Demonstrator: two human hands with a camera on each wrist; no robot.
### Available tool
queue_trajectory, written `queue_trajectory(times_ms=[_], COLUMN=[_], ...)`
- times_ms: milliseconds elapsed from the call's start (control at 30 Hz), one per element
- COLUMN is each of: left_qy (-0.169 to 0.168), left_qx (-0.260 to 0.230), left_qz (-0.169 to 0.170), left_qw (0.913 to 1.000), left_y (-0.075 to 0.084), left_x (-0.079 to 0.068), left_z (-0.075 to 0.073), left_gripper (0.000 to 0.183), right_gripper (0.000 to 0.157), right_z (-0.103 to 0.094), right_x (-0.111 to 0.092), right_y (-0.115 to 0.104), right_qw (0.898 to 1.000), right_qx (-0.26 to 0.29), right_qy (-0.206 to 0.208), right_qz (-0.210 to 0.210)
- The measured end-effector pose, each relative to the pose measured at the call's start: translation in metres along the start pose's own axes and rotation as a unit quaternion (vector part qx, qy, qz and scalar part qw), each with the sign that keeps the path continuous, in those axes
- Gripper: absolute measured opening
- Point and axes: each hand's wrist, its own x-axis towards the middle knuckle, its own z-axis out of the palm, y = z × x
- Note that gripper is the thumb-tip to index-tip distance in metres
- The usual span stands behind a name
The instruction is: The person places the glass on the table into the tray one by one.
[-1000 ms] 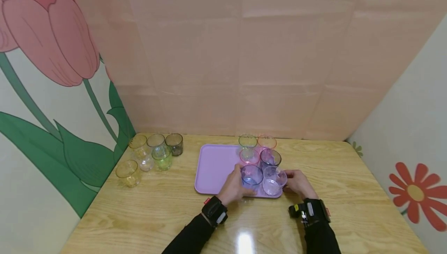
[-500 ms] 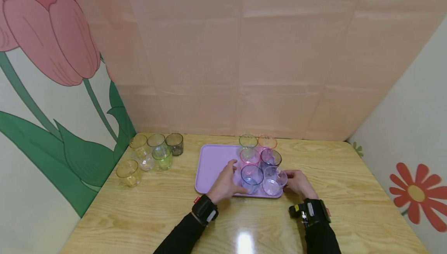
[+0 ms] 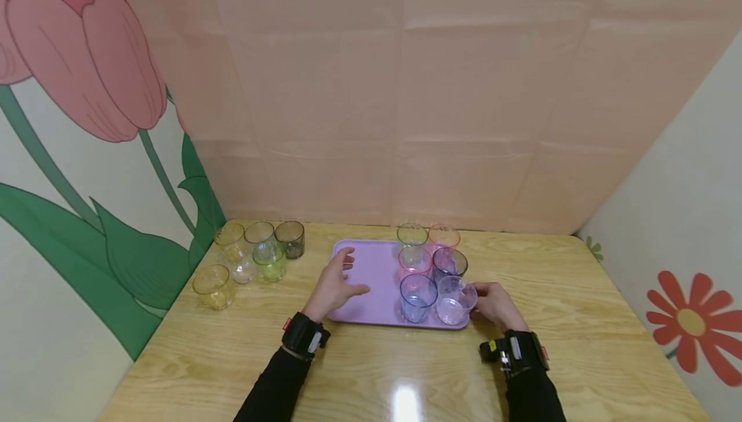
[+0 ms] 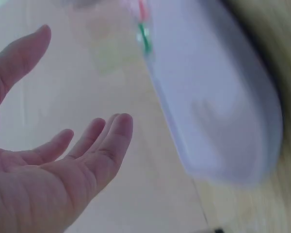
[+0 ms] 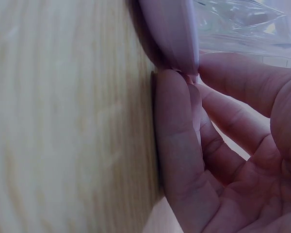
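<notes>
A lilac tray (image 3: 379, 287) lies on the wooden table, with several tinted glasses standing on its right half. At the front of that group are a blue glass (image 3: 418, 306) and a clear glass (image 3: 455, 303). My left hand (image 3: 333, 288) is by the tray's left side, fingers spread and holding nothing; the left wrist view shows its palm apart from the tray (image 4: 223, 107). My right hand (image 3: 497, 304) grips the tray's right edge beside the clear glass. Up close in the right wrist view, the thumb lies against the rim (image 5: 177, 39) and the fingers reach beneath it.
Several more glasses stand on the table at the left, among them a green glass (image 3: 269, 264), a dark grey glass (image 3: 290, 240) and a yellow glass (image 3: 212, 288). A pink-beige covering (image 3: 400, 119) rises behind the table (image 3: 359, 377), with walls at both sides.
My left hand has let go of the blue glass and moved left across to the tray's left side. The glasses and the tray stay in place; the right hand has stayed at the right edge.
</notes>
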Motion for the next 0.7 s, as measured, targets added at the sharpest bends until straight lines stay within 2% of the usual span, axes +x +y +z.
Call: queue_trajectory(times_ms=[267,367,533,600,700], left_qy=[0.043,0.067,0.131,0.154,0.181], left_qx=[-0.015,0.0,0.024,0.028,0.036], left_qz=[-0.02,-0.002,0.035,0.043,0.03], left_qw=[0.9988,0.9977,0.9904,0.9867,0.9824], left_y=[-0.011,-0.017,-0.022,-0.021,-0.019], left_x=[-0.007,-0.009,-0.013,-0.013,-0.017], left_z=[-0.027,-0.033,-0.048,-0.056,-0.071], left_gripper=[0.078,0.072,0.044,0.035,0.029], right_gripper=[0.028,0.029,0.027,0.027,0.028], right_z=[0.001,0.0,0.001,0.001,0.001], right_x=[-0.003,-0.003,-0.005,-0.004,-0.002], right_y=[-0.002,-0.003,-0.001,-0.001,-0.001], right_qw=[1.0,1.0,1.0,1.0,1.0], right_qx=[0.003,-0.005,-0.014,-0.014,-0.01], right_qy=[0.002,0.001,0.005,0.001,0.002], right_qz=[-0.002,0.001,0.019,0.012,0.0])
